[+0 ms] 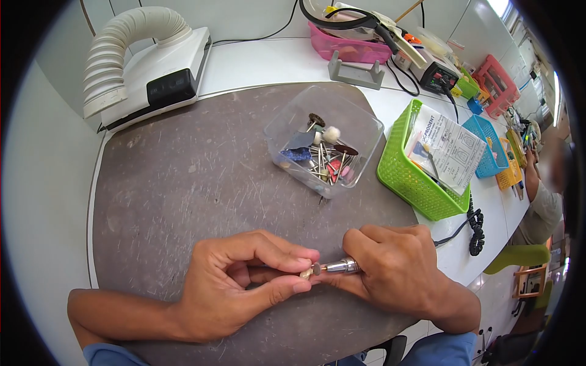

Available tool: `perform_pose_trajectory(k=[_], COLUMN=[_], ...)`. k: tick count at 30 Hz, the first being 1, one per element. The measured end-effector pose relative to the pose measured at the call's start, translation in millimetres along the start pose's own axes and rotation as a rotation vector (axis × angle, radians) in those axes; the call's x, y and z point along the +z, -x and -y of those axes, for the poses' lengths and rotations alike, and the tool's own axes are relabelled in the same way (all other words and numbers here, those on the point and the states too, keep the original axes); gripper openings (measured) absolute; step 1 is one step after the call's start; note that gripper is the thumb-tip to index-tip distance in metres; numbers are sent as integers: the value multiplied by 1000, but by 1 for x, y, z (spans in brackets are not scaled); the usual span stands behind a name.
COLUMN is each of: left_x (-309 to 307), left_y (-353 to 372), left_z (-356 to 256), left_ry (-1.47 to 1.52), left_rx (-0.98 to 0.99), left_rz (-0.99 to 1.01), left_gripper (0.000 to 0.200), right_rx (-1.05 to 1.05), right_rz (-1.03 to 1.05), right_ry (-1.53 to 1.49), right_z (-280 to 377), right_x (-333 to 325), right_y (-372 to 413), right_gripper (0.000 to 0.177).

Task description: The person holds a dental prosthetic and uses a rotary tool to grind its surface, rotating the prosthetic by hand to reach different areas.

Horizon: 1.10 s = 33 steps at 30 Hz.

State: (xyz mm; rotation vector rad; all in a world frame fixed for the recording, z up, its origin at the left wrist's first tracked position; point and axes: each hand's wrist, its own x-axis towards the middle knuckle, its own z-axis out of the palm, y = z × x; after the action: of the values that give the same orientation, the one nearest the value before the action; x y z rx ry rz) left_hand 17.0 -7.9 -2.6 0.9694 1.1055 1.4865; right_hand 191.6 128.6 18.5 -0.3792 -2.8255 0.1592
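Note:
My left hand (235, 283) pinches a small tooth-coloured dental piece (306, 274) between thumb and fingertips, which partly cover it. My right hand (400, 268) is wrapped round a silver rotary handpiece (340, 266), its nose pointing left. A small greyish disc (316, 269) at the handpiece's tip is at the dental piece; whether it touches cannot be made out. Both hands meet low over the grey-brown mat (183, 189). Beyond them stands a clear plastic tub (282, 113) holding several shanked burs, brushes and polishing wheels (323, 161).
A white unit with a ribbed hose (110, 55) stands back left. To the right are a green basket (421, 189) with a printed packet (445, 149), a coiled cord (477, 235) and a blue basket (482, 140). A pink bin (348, 49) sits behind. Another person (543, 204) is far right.

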Motion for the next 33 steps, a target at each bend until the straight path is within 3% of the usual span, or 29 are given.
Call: perform_pose_trajectory(k=[33], left_x=[1], left_y=[-1], left_z=[-2], left_ry=[31], left_rx=[-44], left_rz=[-8], left_gripper=[17], right_rx=[43], right_rz=[8], right_ry=[36], right_z=[2], right_x=[2], right_y=[5], right_gripper=[47])
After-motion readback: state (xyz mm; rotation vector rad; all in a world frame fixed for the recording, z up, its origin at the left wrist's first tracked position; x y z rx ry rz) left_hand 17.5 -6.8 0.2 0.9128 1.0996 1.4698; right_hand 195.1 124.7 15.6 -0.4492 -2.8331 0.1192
